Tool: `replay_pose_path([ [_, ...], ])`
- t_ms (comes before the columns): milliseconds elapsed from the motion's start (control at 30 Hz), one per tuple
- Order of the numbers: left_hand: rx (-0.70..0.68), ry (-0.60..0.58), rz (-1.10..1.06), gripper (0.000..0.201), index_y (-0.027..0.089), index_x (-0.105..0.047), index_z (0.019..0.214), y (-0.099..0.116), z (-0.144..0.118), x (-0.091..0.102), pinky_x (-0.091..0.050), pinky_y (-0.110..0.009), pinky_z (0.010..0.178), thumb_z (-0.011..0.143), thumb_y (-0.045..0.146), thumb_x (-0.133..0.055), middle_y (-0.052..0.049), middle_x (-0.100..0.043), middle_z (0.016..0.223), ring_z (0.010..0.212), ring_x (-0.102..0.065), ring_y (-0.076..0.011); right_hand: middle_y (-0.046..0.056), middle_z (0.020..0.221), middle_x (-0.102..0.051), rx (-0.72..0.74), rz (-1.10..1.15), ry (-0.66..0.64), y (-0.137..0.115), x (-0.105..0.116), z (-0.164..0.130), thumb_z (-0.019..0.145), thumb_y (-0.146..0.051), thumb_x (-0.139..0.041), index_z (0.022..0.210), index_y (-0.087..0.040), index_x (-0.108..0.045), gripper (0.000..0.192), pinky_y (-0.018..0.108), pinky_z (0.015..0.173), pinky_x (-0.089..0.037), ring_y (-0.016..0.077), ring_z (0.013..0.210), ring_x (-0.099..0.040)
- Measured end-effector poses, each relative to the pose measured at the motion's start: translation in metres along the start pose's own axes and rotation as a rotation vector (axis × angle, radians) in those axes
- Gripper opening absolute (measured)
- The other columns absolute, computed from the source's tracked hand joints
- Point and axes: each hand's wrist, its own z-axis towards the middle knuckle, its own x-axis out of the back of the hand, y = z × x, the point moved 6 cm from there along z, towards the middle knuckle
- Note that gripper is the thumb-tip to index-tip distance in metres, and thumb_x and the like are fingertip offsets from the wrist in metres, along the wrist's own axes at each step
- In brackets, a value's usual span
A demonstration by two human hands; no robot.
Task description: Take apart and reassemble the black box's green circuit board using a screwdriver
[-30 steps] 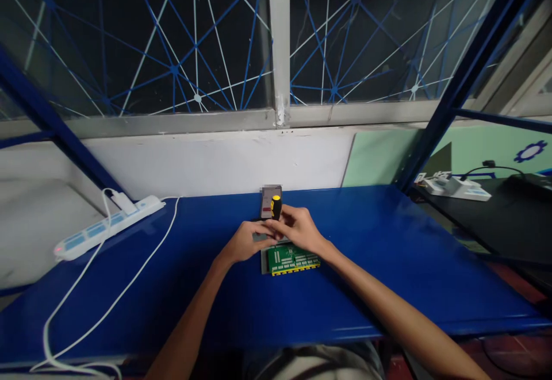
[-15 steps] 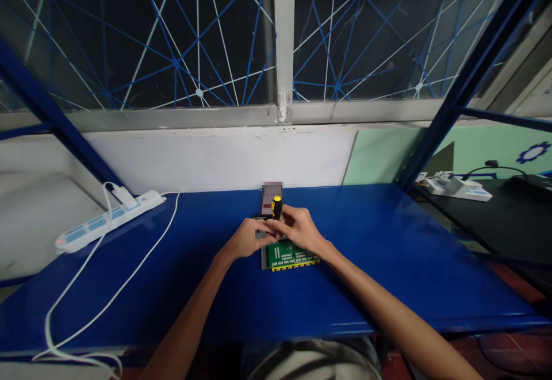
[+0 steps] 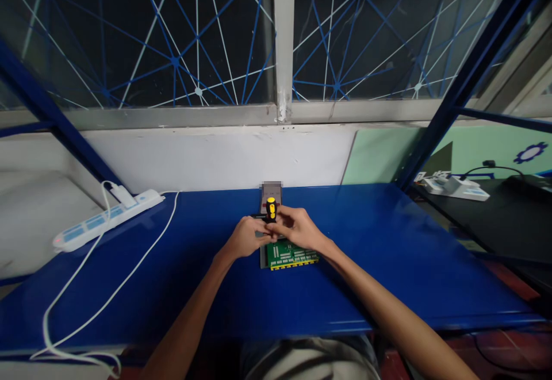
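Right hand [image 3: 299, 229] is gripping screwdriver [image 3: 271, 210] upright at 12 o'clock of circuit board [image 3: 290, 254]; left hand [image 3: 245, 238] is pinching its shaft. Screwdriver has shifted slightly left.

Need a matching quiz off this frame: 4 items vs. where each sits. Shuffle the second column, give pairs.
1 screwdriver
2 circuit board
3 power strip
4 phone

A far left of the blue table
B upright behind the hands
C flat under the hands
D in the right hand, the left hand beside it

Pairs: 1-D, 2-C, 3-A, 4-B
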Motion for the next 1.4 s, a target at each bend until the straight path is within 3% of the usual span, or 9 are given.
replay_pose_path([
  [100,0.001,0.01,0.011,0.011,0.019,-0.076,0.073,-0.002,-0.001,0.0,-0.049,-0.023,0.069,0.079,0.026,-0.07,-0.001,-0.075,0.075,0.07,-0.068,-0.0158,0.002,0.072,-0.068,-0.011,0.059,-0.039,-0.001,-0.001,0.0,0.088,-0.034,-0.06,0.088,-0.015,-0.06,0.018,0.024,0.058,-0.045,0.014,0.064,-0.062],
  [267,0.025,0.05,0.038,0.01,0.018,-0.076,0.073,-0.002,-0.002,0.001,-0.048,-0.024,0.068,0.076,0.027,-0.073,-0.001,-0.074,0.075,0.071,-0.067,-0.0169,0.0,0.068,-0.065,0.003,-0.024,0.04,0.002,-0.001,-0.001,0.083,-0.04,-0.066,0.084,-0.015,-0.061,0.025,0.023,0.056,-0.043,0.0132,0.061,-0.058],
  [367,0.024,0.024,0.028,0.011,0.018,-0.076,0.077,0.004,-0.001,0.002,-0.049,-0.024,0.074,0.077,0.028,-0.073,-0.002,-0.074,0.078,0.078,-0.067,-0.018,0.0,0.065,-0.065,-0.024,-0.01,0.031,0.007,-0.003,-0.003,0.085,-0.038,-0.063,0.08,-0.015,-0.059,0.024,0.023,0.056,-0.043,0.0135,0.059,-0.059],
  [533,0.008,-0.054,-0.012,0.012,0.019,-0.076,0.08,0.008,-0.001,0.001,-0.049,-0.025,0.078,0.082,0.026,-0.067,-0.002,-0.074,0.084,0.081,-0.067,-0.0175,0.001,0.069,-0.067,-0.001,0.002,0.035,0.003,0.001,-0.007,0.087,-0.03,-0.059,0.088,-0.016,-0.059,0.015,0.024,0.058,-0.045,0.0136,0.061,-0.061],
  [733,0.04,-0.025,-0.026,0.011,0.017,-0.075,0.075,-0.002,-0.001,-0.001,-0.048,-0.028,0.077,0.078,0.027,-0.072,-0.003,-0.073,0.08,0.081,-0.066,-0.0191,0.0,0.07,-0.063,0.006,-0.079,0.087,0.003,0.0,-0.007,0.081,-0.035,-0.066,0.09,-0.014,-0.064,0.023,0.022,0.055,-0.042,0.0129,0.061,-0.056],
  [967,0.018,-0.073,-0.057,0.015,0.017,-0.075,0.075,0.0,-0.001,-0.004,-0.049,-0.028,0.078,0.081,0.03,-0.069,-0.004,-0.073,0.083,0.082,-0.067,-0.0186,0.0,0.069,-0.066,0.014,-0.062,0.064,0.006,-0.002,-0.008,0.078,-0.019,-0.063,0.089,-0.015,-0.063,0.012,0.021,0.057,-0.042,0.0139,0.062,-0.059],
  [1167,0.048,-0.03,-0.025,0.017,0.015,-0.073,0.07,-0.006,0.0,-0.004,-0.048,-0.027,0.073,0.076,0.031,-0.073,-0.004,-0.072,0.076,0.076,-0.065,-0.0186,0.0,0.069,-0.067,0.011,-0.059,0.067,0.007,-0.004,-0.008,0.078,-0.021,-0.064,0.086,-0.016,-0.06,0.01,0.022,0.057,-0.044,0.0145,0.062,-0.061],
  [1400,0.035,-0.088,-0.029,0.014,0.017,-0.076,0.083,0.0,-0.001,-0.003,-0.048,-0.03,0.083,0.081,0.028,-0.068,-0.005,-0.073,0.088,0.087,-0.066,-0.0201,0.001,0.068,-0.069,-0.008,0.004,0.055,0.008,-0.005,-0.008,0.082,-0.022,-0.061,0.083,-0.017,-0.058,0.006,0.023,0.058,-0.046,0.0158,0.063,-0.065],
])
